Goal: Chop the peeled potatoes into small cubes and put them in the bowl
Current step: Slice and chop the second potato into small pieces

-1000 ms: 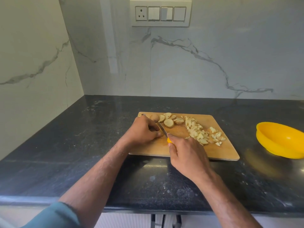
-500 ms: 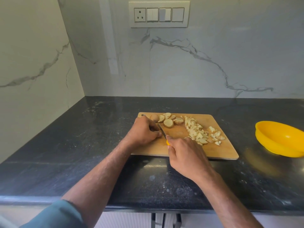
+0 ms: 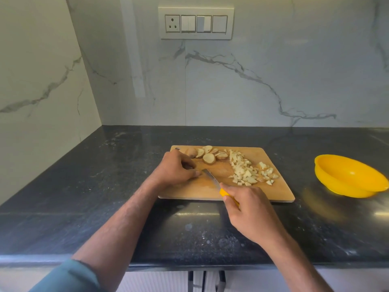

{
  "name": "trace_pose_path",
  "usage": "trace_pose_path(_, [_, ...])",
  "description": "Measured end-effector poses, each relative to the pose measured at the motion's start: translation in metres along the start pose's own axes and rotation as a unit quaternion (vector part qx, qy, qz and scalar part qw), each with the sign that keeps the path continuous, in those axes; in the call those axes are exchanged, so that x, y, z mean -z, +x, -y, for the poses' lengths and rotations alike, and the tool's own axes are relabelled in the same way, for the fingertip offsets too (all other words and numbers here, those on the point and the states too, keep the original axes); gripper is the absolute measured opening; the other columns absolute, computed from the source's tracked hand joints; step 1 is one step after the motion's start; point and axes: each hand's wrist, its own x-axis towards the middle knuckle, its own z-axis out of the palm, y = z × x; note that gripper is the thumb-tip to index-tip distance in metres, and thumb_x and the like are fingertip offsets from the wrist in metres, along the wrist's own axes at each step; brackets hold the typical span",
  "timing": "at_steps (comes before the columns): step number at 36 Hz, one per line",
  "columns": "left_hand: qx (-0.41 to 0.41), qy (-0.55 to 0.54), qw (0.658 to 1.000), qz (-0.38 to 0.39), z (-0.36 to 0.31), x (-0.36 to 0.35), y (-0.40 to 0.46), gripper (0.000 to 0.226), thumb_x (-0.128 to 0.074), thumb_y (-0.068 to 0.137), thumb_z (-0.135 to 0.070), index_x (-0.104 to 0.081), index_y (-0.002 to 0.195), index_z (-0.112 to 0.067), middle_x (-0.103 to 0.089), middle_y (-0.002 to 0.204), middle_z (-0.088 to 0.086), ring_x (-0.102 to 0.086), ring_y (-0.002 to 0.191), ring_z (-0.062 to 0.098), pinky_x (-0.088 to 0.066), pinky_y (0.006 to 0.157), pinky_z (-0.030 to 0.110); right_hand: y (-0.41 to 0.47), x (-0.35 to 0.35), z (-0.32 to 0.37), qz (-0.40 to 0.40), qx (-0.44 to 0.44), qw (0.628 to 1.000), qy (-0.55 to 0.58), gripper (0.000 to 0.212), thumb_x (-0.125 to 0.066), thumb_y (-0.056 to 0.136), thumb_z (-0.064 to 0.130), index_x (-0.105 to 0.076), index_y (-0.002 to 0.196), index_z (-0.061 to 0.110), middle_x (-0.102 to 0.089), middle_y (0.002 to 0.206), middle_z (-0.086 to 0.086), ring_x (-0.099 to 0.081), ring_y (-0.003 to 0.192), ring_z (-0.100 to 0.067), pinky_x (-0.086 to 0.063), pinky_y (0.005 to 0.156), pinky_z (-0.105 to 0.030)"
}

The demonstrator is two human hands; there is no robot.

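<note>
The right hand (image 3: 250, 211) grasps the knife (image 3: 216, 183) by its smooth yellow handle, fingers curled round it, with the thin grey metal blade angled up and left across the cutting board (image 3: 280, 186). The blade tip lies just beside the fingertips of the left hand (image 3: 174, 170), which sits knuckles-up on the board with its fingers curled under; whether it holds a piece of potato beneath them cannot be told.

Just beyond the left hand, along the board's far edge, lie the potato slices (image 3: 207, 155) — round, flat, pale discs with a browner rim, overlapping one another. To their right spreads the heap of potato cubes (image 3: 250, 171), small, irregular and cream-coloured, on the right half of the board. The board is a rounded rectangle of light, matte wood. It rests on a black countertop (image 3: 84, 197), glossy and speckled. The yellow bowl (image 3: 349, 175), smooth plastic and shallow, stands well apart to the right, and no potato shows in it.

Behind rise white marble-patterned wall tiles (image 3: 263, 81) with grey veins, bearing a switch panel (image 3: 196, 23).

Compared with half a second ago, the right hand has drawn back toward the board's near edge, so more of the yellow handle and the blade show; the left hand, slices and cubes lie as before.
</note>
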Motion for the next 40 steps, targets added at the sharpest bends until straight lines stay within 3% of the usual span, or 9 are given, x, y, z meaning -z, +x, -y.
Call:
trace_pose_path(3, [0.002,0.002,1.000,-0.002,0.001,0.003,0.001,0.024,-0.085,0.081,-0.033,-0.081,0.102,-0.021,-0.074,0.096,-0.010,-0.066,0.089,0.004,-0.057,0.083,0.021,0.003,0.000,-0.001,-0.034,-0.011,0.998,0.047,0.038,-0.060,0.096,0.017,-0.063,0.134,0.015,-0.068,0.126,0.008,-0.066,0.108,-0.003,-0.047,0.090,-0.009])
trace_pose_path(5, [0.001,-0.002,1.000,0.001,0.001,0.003,0.000,0.022,-0.084,0.082,-0.031,-0.081,0.101,-0.020,-0.075,0.096,-0.009,-0.067,0.090,0.006,-0.057,0.084,0.021,0.008,-0.001,0.002,-0.043,-0.014,0.998,0.054,0.038,-0.060,0.096,0.018,-0.062,0.134,0.015,-0.066,0.128,0.008,-0.064,0.114,-0.006,-0.049,0.096,-0.015])
trace_pose_path(8, [-0.009,-0.004,1.000,-0.002,0.000,0.003,0.000,0.021,-0.084,0.083,-0.028,-0.081,0.101,-0.018,-0.074,0.094,-0.009,-0.066,0.087,0.005,-0.054,0.077,0.014,0.016,-0.006,0.009,-0.042,-0.017,0.998,0.044,0.039,-0.058,0.097,0.021,-0.062,0.135,0.016,-0.071,0.121,0.006,-0.067,0.086,0.002,-0.052,0.075,-0.010])
trace_pose_path(11, [-0.013,-0.003,1.000,-0.009,0.000,0.002,-0.001,0.020,-0.085,0.082,-0.028,-0.081,0.099,-0.018,-0.073,0.090,-0.010,-0.065,0.084,0.003,-0.047,0.066,0.006,0.020,-0.013,0.012,-0.031,-0.011,0.999,0.016,0.039,-0.056,0.097,0.022,-0.063,0.135,0.018,-0.077,0.102,0.005,-0.046,0.053,0.007,-0.033,0.049,-0.005])
trace_pose_path(14, [-0.012,-0.004,1.000,-0.008,0.000,0.003,-0.001,0.021,-0.085,0.081,-0.028,-0.081,0.099,-0.017,-0.072,0.087,-0.012,-0.065,0.083,0.003,-0.047,0.064,0.006,0.019,-0.015,0.011,-0.032,-0.004,0.999,0.010,0.039,-0.056,0.097,0.022,-0.063,0.135,0.019,-0.076,0.100,0.006,-0.050,0.056,0.004,-0.036,0.050,-0.006])
trace_pose_path(18, [-0.005,-0.006,1.000,-0.012,-0.001,0.002,-0.001,0.018,-0.085,0.082,-0.027,-0.081,0.097,-0.018,-0.068,0.082,-0.016,-0.063,0.080,0.003,-0.046,0.062,0.008,0.015,-0.015,0.008,-0.035,-0.005,0.999,0.031,0.039,-0.058,0.097,0.021,-0.062,0.135,0.016,-0.074,0.115,0.007,-0.070,0.087,-0.007,-0.058,0.074,-0.020])
trace_pose_path(33, [0.005,-0.008,1.000,-0.006,-0.006,-0.001,-0.001,0.012,-0.082,0.085,-0.020,-0.081,0.097,-0.016,-0.073,0.091,-0.008,-0.064,0.086,0.005,-0.051,0.074,0.014,0.012,-0.016,0.015,0.000,-0.005,0.999,0.041,0.041,-0.055,0.099,0.019,-0.057,0.140,0.013,-0.076,0.099,0.003,-0.047,0.049,0.013,-0.034,0.045,-0.007])
trace_pose_path(37, [0.008,-0.011,1.000,0.001,-0.008,0.000,-0.001,0.012,-0.081,0.086,-0.020,-0.081,0.097,-0.015,-0.072,0.091,-0.008,-0.064,0.086,0.005,-0.051,0.074,0.013,0.016,-0.014,0.017,0.011,-0.029,0.998,0.046,0.040,-0.055,0.100,0.021,-0.057,0.140,0.014,-0.038,0.066,0.024,-0.047,0.050,0.014,-0.034,0.045,-0.008])
trace_pose_path(40, [0.009,-0.012,1.000,0.002,-0.009,0.001,-0.002,0.011,-0.081,0.086,-0.019,-0.081,0.096,-0.014,-0.073,0.090,-0.006,-0.065,0.084,0.004,-0.053,0.075,0.016,0.021,-0.014,0.021,0.019,-0.028,0.999,0.024,0.039,-0.053,0.100,0.020,-0.059,0.138,0.016,-0.033,0.058,0.023,-0.048,0.046,0.007,-0.034,0.041,-0.012])
